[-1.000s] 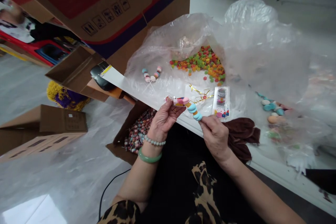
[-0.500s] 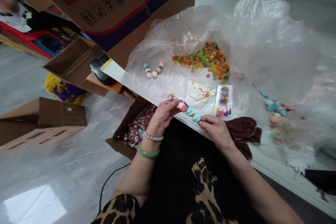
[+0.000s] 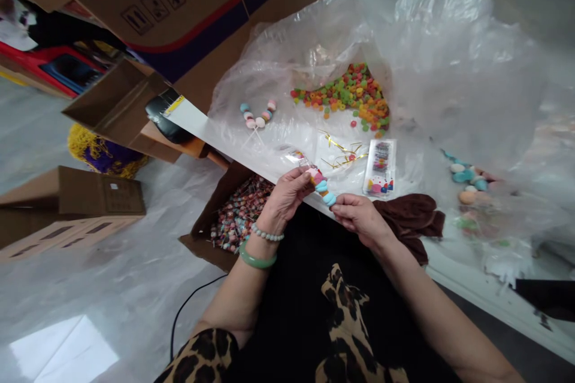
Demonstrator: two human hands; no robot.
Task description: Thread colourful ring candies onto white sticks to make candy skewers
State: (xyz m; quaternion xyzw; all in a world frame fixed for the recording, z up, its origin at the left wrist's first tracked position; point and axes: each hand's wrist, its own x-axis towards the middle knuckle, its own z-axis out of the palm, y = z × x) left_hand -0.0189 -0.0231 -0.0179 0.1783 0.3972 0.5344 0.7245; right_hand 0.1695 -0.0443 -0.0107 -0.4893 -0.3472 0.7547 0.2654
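Note:
A candy skewer (image 3: pixel 324 191) with blue, orange and pink pieces is held between my two hands above the table's front edge. My left hand (image 3: pixel 291 191) is closed around its upper end, where a clear printed wrapper (image 3: pixel 302 158) sticks out beyond the fingers. How far the wrapper covers the candy I cannot tell. My right hand (image 3: pixel 357 213) pinches the lower end, just below the last blue piece. Behind them on the plastic lie two candy skewers (image 3: pixel 257 122) with crossed white sticks, gold twist ties (image 3: pixel 344 149) and a stack of flat printed wrappers (image 3: pixel 380 167).
Ring-shaped gummies (image 3: pixel 359 99) are heaped in a big clear plastic bag (image 3: pixel 265 72). A brown cloth (image 3: pixel 411 221) lies beside my right forearm. Below the table edge, left, stands a carton of wrapped candies (image 3: pixel 238 215). A large carton (image 3: pixel 188 24) stands at the back left.
My right hand has moved slightly left and closer to my left hand. Less of the candy skewer shows between them, and more clear wrapper shows past my left fingers.

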